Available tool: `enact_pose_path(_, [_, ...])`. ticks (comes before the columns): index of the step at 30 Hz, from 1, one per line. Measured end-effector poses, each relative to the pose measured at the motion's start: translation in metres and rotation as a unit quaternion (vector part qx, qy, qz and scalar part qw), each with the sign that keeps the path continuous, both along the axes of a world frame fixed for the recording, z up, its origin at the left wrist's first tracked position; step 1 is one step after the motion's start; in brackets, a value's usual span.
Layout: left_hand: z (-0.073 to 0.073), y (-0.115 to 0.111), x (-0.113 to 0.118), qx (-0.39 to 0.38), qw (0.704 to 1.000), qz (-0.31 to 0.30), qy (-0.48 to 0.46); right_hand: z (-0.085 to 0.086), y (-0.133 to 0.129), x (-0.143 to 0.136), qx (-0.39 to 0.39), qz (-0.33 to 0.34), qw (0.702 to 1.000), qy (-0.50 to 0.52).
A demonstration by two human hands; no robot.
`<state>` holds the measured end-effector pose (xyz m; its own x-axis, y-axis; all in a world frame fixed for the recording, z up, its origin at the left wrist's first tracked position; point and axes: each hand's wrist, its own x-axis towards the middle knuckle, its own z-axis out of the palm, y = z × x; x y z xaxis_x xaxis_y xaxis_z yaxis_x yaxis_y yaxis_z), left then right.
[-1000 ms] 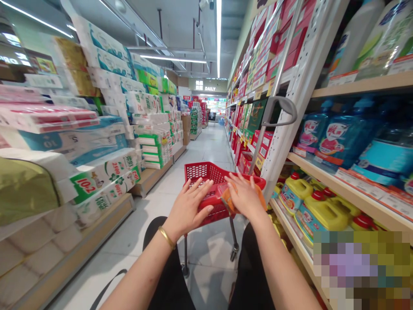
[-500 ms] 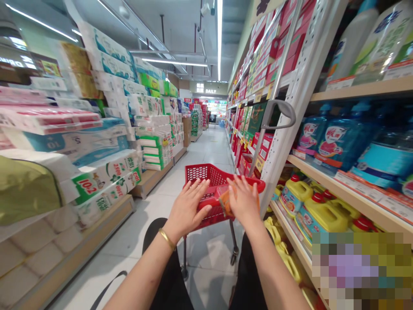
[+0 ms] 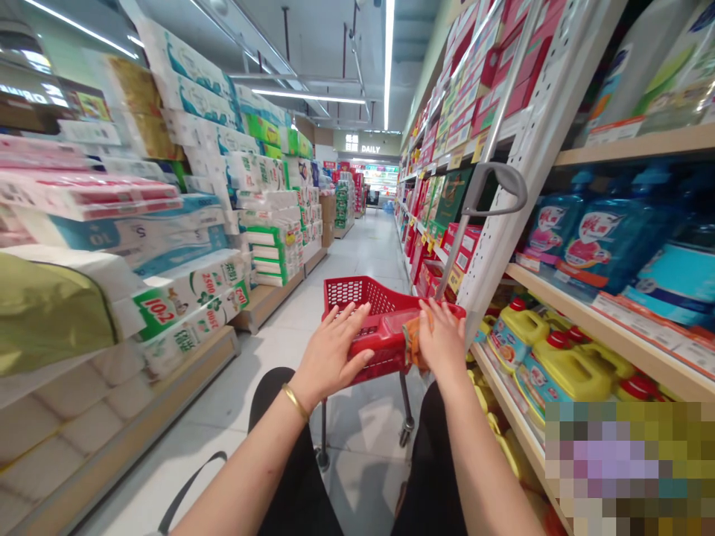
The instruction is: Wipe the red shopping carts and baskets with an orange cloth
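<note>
A red shopping cart (image 3: pixel 385 286) with a perforated basket stands in front of my knees, on thin metal legs with wheels. My left hand (image 3: pixel 329 350) lies flat, palm down, over the left part of its handle (image 3: pixel 385 344). Its fingers are stretched forward and the thumb points right; a gold bangle circles the wrist. On the handle's right part, my right hand (image 3: pixel 444 335) rests with its fingers extended. An orange cloth-like piece (image 3: pixel 412 346) lies at the handle under and beside this hand's thumb. Both palms are hidden.
At right, shelves hold blue pump bottles (image 3: pixel 608 231) and yellow jugs (image 3: pixel 575 368). A metal pole with a grey loop handle (image 3: pixel 522 190) stands before the white shelf post. Tissue packs (image 3: pixel 190 305) are stacked at left. A tiled aisle (image 3: pixel 363 242) runs ahead between them.
My right hand has shifted to the right along the handle, so more of the red handle shows between my hands. The view has turned slightly left.
</note>
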<state>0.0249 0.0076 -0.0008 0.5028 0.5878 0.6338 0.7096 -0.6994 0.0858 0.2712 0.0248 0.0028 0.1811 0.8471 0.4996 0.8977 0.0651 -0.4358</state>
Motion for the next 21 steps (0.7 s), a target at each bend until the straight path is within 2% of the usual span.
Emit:
enact_pose_path(2, [0.000, 0.000, 0.002, -0.003, 1.000, 0.001, 0.001, 0.001, 0.003, 0.002, -0.002, -0.016, 1.000, 0.015])
enact_pose_path(3, [-0.001, 0.000, 0.004, -0.004, 1.000, 0.000, 0.001, 0.001, 0.000, -0.005, 0.009, 0.001, 1.000, 0.005])
enact_pose_path(7, [-0.004, 0.002, 0.003, 0.000, 1.000, 0.006, -0.003, -0.004, -0.026, -0.056, 0.070, 0.165, 0.979, -0.093])
enact_pose_path(9, [-0.005, 0.003, 0.002, 0.006, 1.000, 0.021, -0.007, -0.006, -0.032, -0.066, 0.081, 0.210, 0.966, -0.126])
enact_pose_path(11, [-0.006, 0.004, 0.000, 0.014, 0.999, 0.033, -0.010, -0.007, -0.029, -0.057, 0.080, 0.187, 0.971, -0.129])
enact_pose_path(14, [-0.006, 0.004, 0.002, 0.015, 0.999, 0.040, -0.008, -0.005, -0.014, -0.025, 0.057, 0.078, 0.991, -0.088])
enact_pose_path(16, [-0.006, 0.003, 0.004, 0.013, 0.999, 0.043, -0.007, -0.003, -0.007, -0.012, 0.032, 0.029, 0.997, -0.061])
enact_pose_path(18, [-0.005, 0.003, 0.007, 0.012, 0.999, 0.046, -0.005, -0.002, -0.009, -0.016, 0.019, 0.036, 0.997, -0.064])
enact_pose_path(21, [-0.004, 0.003, 0.007, 0.010, 0.999, 0.048, 0.001, 0.000, -0.019, -0.033, 0.028, 0.131, 0.984, -0.117])
